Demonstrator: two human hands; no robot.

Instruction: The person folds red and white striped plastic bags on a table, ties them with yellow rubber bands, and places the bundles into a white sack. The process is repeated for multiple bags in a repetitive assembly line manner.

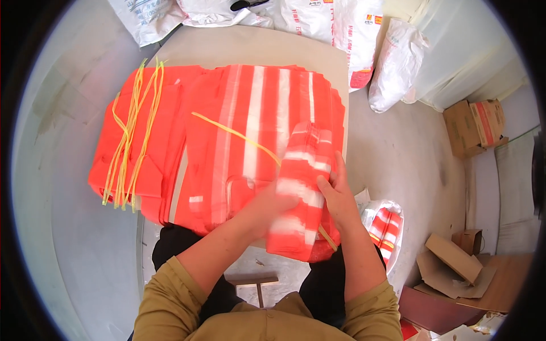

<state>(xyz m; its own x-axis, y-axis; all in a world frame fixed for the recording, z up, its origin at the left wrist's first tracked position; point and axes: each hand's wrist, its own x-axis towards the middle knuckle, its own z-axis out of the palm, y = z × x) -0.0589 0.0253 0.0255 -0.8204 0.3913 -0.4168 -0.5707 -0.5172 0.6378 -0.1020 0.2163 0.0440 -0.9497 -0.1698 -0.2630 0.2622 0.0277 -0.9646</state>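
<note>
A folded bundle of red-and-white striped plastic bags (301, 187) stands out over the near right part of the pile, between my two hands. My right hand (340, 202) is closed on its right side, with the thumb across the front. My left hand (270, 213), somewhat blurred, grips the bundle's left side; some of its fingers are hidden. A yellow tie strip (236, 133) runs from the pile to behind the bundle, and a yellow end shows below it on the right. Under it spreads a wide stack of flat red-and-white plastic bags (219, 148).
Several yellow tie strips (133, 136) lie across the red stack at left. The board table (250, 45) shows behind the pile. White sacks (307, 20) stand beyond it. Right of my legs is an open sack of striped bundles (388, 230). Cardboard boxes (475, 128) sit farther right.
</note>
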